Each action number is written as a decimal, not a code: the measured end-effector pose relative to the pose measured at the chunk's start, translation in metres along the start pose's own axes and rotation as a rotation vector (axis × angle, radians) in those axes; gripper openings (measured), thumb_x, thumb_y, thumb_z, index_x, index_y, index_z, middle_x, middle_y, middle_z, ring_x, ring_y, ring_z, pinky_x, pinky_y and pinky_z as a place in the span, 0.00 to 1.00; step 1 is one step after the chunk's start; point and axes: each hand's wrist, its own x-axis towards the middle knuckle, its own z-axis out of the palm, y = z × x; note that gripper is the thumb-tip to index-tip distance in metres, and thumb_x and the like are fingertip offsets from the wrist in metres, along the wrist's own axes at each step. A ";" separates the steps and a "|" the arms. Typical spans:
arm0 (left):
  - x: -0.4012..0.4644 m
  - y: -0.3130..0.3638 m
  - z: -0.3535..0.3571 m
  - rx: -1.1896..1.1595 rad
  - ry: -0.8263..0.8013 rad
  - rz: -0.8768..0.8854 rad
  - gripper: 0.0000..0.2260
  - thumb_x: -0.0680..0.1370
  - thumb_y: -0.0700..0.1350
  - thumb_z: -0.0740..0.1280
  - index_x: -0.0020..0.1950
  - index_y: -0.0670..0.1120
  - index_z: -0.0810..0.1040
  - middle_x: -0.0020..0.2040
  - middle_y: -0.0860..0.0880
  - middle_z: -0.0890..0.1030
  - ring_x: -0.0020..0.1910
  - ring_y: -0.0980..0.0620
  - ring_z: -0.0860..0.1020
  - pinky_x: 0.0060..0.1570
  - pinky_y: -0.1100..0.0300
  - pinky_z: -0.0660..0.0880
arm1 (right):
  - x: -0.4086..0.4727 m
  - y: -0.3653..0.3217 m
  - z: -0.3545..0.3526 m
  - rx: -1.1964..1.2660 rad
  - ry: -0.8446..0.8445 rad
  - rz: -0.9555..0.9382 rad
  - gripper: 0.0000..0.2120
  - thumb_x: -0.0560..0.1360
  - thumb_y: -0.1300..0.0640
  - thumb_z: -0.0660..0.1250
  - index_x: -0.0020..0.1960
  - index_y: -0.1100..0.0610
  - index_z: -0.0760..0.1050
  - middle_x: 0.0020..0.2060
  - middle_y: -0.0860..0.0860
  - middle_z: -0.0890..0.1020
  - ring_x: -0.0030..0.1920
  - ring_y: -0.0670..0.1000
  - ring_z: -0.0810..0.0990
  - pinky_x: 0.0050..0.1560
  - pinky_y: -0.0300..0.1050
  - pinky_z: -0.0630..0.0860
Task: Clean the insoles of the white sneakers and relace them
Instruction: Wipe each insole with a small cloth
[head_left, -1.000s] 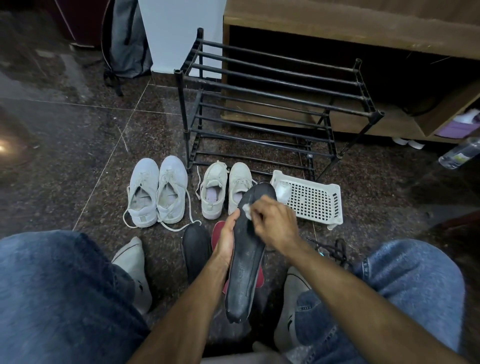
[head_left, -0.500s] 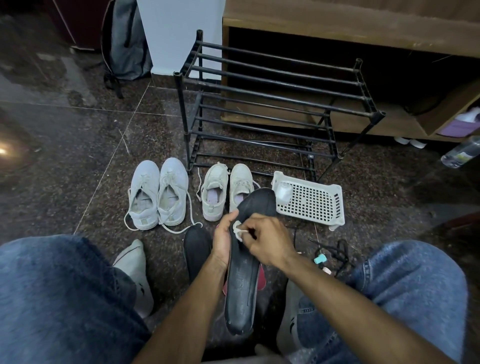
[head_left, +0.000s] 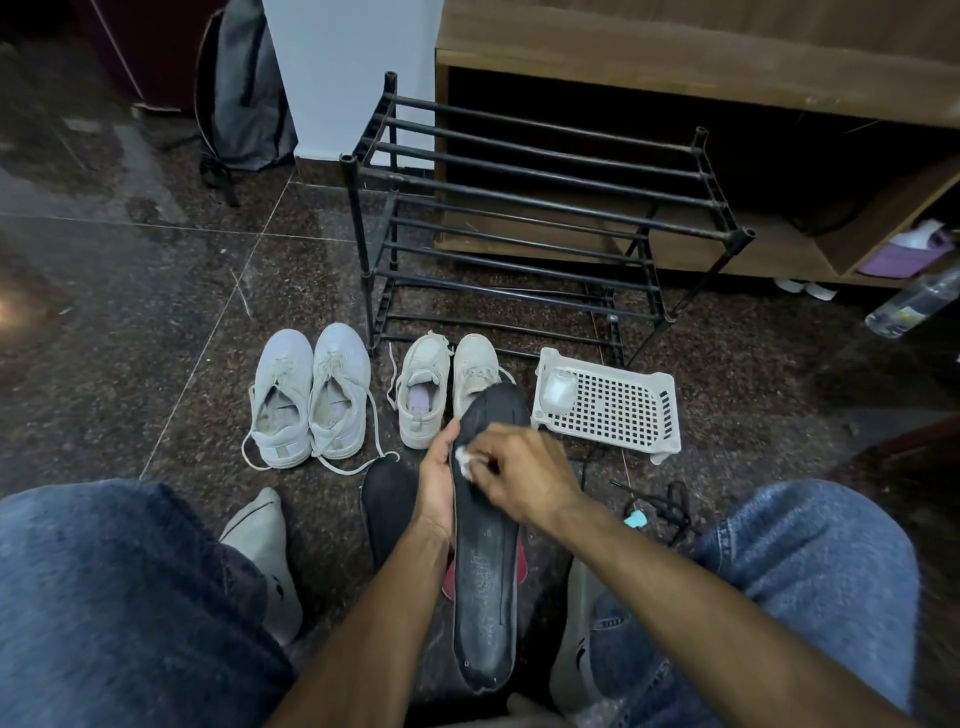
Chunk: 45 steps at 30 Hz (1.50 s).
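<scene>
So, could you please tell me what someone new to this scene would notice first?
Front and centre, the left hand holds a long black insole while the right hand presses a small white wipe against its upper part. Behind them, two pairs of white sneakers stand side by side on the dark floor, before a black shoe rack, with a white perforated basket to the right.

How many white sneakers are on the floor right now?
4: a left pair, and a smaller pair by the rack; its right shoe is partly hidden behind the held insole.
</scene>
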 end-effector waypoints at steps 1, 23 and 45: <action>0.002 -0.003 -0.001 0.014 -0.022 -0.038 0.24 0.82 0.49 0.56 0.36 0.40 0.85 0.36 0.42 0.83 0.33 0.50 0.83 0.32 0.63 0.79 | 0.008 0.001 -0.004 -0.008 0.036 0.031 0.09 0.78 0.55 0.64 0.54 0.53 0.80 0.48 0.49 0.81 0.48 0.52 0.79 0.54 0.51 0.76; 0.015 -0.009 -0.003 0.034 0.042 -0.048 0.19 0.81 0.48 0.58 0.43 0.39 0.85 0.39 0.42 0.84 0.37 0.49 0.82 0.45 0.58 0.78 | 0.017 0.023 -0.006 0.053 0.167 0.097 0.03 0.78 0.59 0.66 0.48 0.57 0.79 0.44 0.50 0.81 0.41 0.50 0.79 0.48 0.49 0.79; 0.008 -0.015 0.007 0.109 -0.054 -0.047 0.23 0.82 0.47 0.56 0.37 0.42 0.86 0.38 0.43 0.84 0.36 0.50 0.83 0.43 0.58 0.79 | 0.042 0.029 -0.011 0.219 0.291 0.342 0.05 0.75 0.60 0.67 0.42 0.55 0.81 0.36 0.48 0.81 0.34 0.47 0.77 0.40 0.41 0.74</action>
